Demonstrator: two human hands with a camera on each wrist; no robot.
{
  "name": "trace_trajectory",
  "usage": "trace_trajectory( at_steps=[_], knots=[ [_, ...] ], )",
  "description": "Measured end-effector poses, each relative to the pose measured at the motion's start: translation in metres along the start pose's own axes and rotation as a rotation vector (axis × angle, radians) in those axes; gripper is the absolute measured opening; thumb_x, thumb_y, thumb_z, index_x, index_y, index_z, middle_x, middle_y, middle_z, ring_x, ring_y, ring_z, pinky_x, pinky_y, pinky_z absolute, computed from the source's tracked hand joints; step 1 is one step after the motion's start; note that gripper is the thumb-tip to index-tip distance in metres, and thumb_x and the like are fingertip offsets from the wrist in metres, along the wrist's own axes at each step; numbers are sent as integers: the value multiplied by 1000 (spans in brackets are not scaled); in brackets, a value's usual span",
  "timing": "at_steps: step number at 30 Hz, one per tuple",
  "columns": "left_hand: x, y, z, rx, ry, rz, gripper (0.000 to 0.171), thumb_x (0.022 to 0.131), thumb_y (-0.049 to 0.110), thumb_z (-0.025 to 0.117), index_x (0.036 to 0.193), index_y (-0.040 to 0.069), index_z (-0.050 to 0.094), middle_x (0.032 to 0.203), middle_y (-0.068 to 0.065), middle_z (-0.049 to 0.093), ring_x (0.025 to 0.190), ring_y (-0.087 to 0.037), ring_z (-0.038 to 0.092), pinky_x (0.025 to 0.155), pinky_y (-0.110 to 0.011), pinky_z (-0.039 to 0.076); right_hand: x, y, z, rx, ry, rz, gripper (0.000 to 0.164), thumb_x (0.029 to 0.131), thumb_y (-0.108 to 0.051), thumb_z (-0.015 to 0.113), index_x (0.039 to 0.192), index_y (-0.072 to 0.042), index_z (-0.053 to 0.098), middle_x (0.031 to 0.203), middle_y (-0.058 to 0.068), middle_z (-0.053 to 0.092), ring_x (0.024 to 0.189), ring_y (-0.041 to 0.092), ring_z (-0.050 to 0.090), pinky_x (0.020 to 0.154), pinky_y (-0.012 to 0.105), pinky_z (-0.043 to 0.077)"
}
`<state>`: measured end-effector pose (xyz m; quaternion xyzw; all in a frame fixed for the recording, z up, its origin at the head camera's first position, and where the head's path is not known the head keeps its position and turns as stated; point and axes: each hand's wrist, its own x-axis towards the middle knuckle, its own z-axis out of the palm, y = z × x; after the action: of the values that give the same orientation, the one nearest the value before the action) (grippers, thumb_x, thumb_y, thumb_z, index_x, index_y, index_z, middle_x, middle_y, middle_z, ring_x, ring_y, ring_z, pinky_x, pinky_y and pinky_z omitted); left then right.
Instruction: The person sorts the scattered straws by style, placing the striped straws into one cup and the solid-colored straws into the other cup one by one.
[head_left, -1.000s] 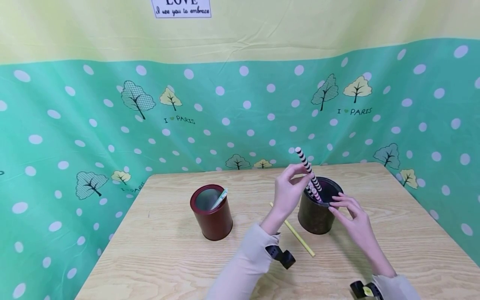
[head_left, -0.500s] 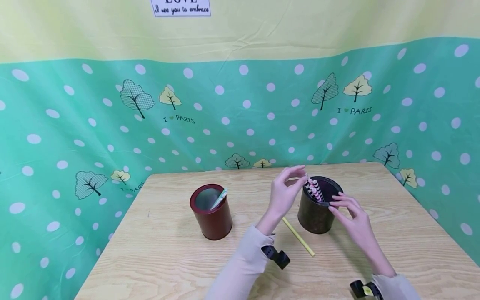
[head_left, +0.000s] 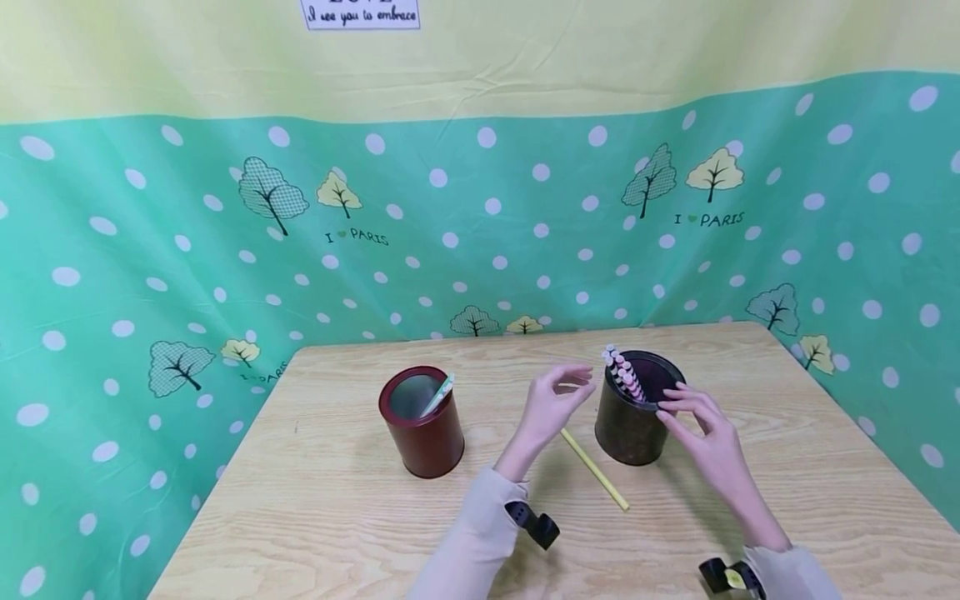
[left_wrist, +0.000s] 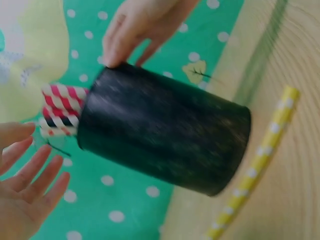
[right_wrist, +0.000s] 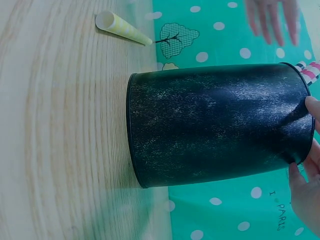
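A black can [head_left: 628, 435] stands upright on the right side of the table. Striped paper straws [head_left: 624, 377], some black and white, some pink and white, lean together inside it against the left of the rim. My right hand [head_left: 711, 440] grips the can's rim at the near right, thumb and fingertips on the edge. Left of the can, my left hand [head_left: 550, 410] hovers with relaxed fingers and holds nothing; the left wrist view shows its fingers [left_wrist: 42, 180] apart from the straw ends. Below it a yellow dotted straw [head_left: 596, 472] lies on the wood.
To the left a dark red can [head_left: 429, 442] stands upright, with a pale green straw [head_left: 439, 395] leaning in it. A wooden table [head_left: 315, 500] carries everything. A patterned green and yellow cloth [head_left: 405, 200] hangs behind its back edge.
My left hand lowered a black-and-white straw into the black can, let go of it, and moved down and left. My right hand stayed on the rim.
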<state>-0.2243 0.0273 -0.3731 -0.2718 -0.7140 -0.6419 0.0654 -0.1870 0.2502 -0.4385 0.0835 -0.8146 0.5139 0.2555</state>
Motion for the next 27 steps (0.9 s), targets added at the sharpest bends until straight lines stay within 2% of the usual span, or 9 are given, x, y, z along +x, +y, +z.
trace_trajectory(
  at_steps=[3, 5, 9, 10, 12, 16, 21, 24, 27],
  knots=[
    [-2, -8, -2, 32, -54, -68, 25, 80, -2, 59, 103, -11, 57, 98, -26, 60, 91, -37, 57, 77, -24, 48, 1, 7, 0, 17, 8, -13, 16, 82, -11, 63, 97, -4, 65, 115, 6, 54, 120, 8, 37, 103, 26, 25],
    [-4, -17, -2, 60, -83, -103, 24, 80, 0, 60, 103, -9, 59, 98, -23, 61, 91, -35, 57, 76, -23, 47, 1, 4, -1, 19, -2, -14, 17, 82, -11, 62, 97, -3, 64, 116, 6, 53, 120, 7, 36, 103, 23, 25],
    [-6, -28, -4, 91, -148, -136, 23, 81, 0, 59, 102, -9, 59, 98, -23, 61, 91, -35, 57, 75, -22, 47, 3, 42, 1, 14, -3, -21, 18, 82, -9, 62, 98, -4, 64, 118, 5, 53, 121, 7, 35, 102, 20, 23],
    [-6, -35, -3, 101, -164, -138, 23, 81, 0, 59, 101, -9, 59, 98, -23, 61, 90, -35, 57, 74, -21, 47, 3, 56, 2, 10, 2, -37, 18, 82, -11, 62, 99, -7, 65, 118, 3, 53, 121, 7, 35, 101, 17, 23],
    [-6, -45, -3, 121, -199, -147, 22, 80, -1, 59, 101, -9, 59, 99, -23, 61, 90, -34, 57, 74, -20, 47, 4, 84, 4, 4, 10, -44, 19, 81, -13, 63, 100, -11, 65, 119, 1, 53, 122, 10, 35, 102, 18, 23],
    [-4, -71, -2, 224, -258, -164, 22, 80, 4, 62, 101, -1, 62, 97, -14, 63, 89, -23, 59, 73, -19, 46, 4, 92, 5, -15, 27, -39, 19, 80, -15, 65, 99, -16, 65, 118, -3, 53, 121, 11, 36, 99, 15, 25],
    [-4, -77, -4, 353, -327, -169, 22, 79, 9, 64, 101, 5, 64, 100, -7, 63, 92, -16, 56, 80, -24, 45, 3, 93, 6, -21, 28, -20, 19, 80, -16, 65, 99, -18, 65, 118, -5, 53, 122, 10, 35, 100, 15, 25],
    [-5, -81, -4, 408, -371, -159, 22, 78, 9, 65, 100, 7, 65, 102, -4, 62, 96, -14, 55, 85, -30, 43, 3, 91, 6, -20, 31, -7, 19, 80, -17, 65, 99, -19, 65, 118, -6, 53, 122, 10, 35, 100, 16, 25],
    [-5, -86, -4, 442, -420, -154, 21, 78, 7, 65, 99, 8, 65, 103, -2, 62, 100, -13, 53, 89, -30, 41, 3, 90, 6, -22, 31, -11, 19, 80, -17, 65, 99, -18, 65, 118, -5, 53, 122, 11, 35, 100, 16, 25]
  ],
)
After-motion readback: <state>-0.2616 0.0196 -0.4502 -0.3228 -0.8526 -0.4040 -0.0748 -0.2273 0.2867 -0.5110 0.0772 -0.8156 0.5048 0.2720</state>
